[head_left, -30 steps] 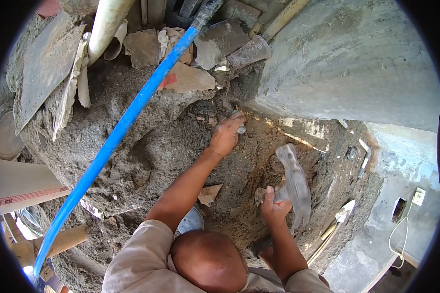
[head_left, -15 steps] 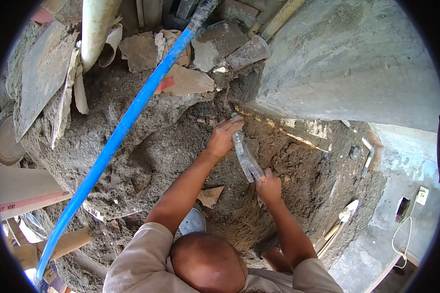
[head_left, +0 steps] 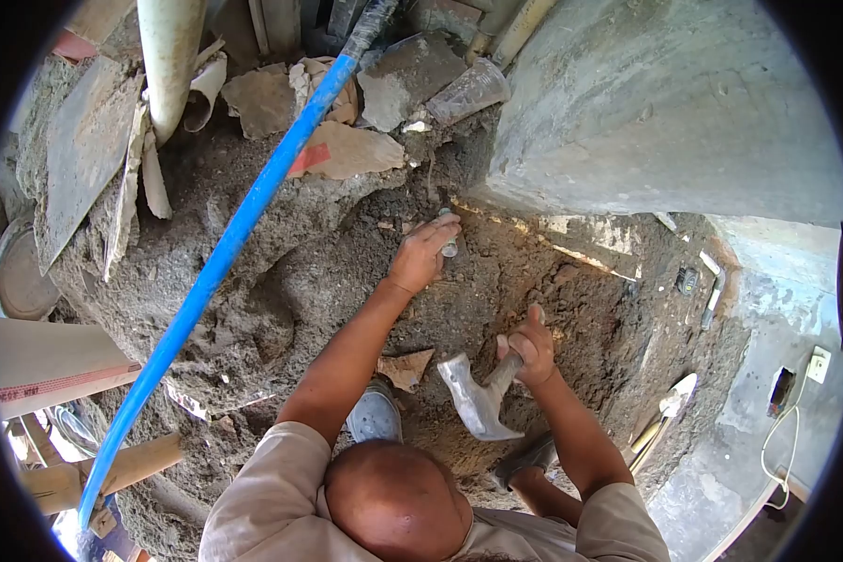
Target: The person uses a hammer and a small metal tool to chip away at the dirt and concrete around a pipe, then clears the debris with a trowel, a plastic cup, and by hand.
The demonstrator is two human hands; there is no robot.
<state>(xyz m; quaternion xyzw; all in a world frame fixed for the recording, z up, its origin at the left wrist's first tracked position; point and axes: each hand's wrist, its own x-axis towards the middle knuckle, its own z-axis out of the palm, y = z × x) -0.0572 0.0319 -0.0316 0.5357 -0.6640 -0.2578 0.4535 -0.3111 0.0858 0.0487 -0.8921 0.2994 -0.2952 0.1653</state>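
Note:
My right hand (head_left: 532,348) is closed around the handle of a claw hammer (head_left: 476,401), whose grey, dirt-covered head hangs low and toward my body. My left hand (head_left: 423,253) grips a short pale grey-green rod (head_left: 451,248) against the dug soil near the foot of the wall; its ends show just beyond the fingers, and the rest is hidden. Hammer head and rod are well apart. Between my arms, a broken flat brown shard (head_left: 406,370) lies on the dirt (head_left: 347,281).
A long blue pipe (head_left: 244,225) crosses diagonally on the left. Broken slabs (head_left: 347,152) and a white pipe (head_left: 170,66) stand at the back. A grey concrete wall (head_left: 665,112) rises at right. A trowel (head_left: 676,398) and a tape measure (head_left: 687,280) lie on the right.
The hammer has swung away from beside my left hand, back toward my body, and my right hand has turned with it. My left hand stays at nearly the same spot.

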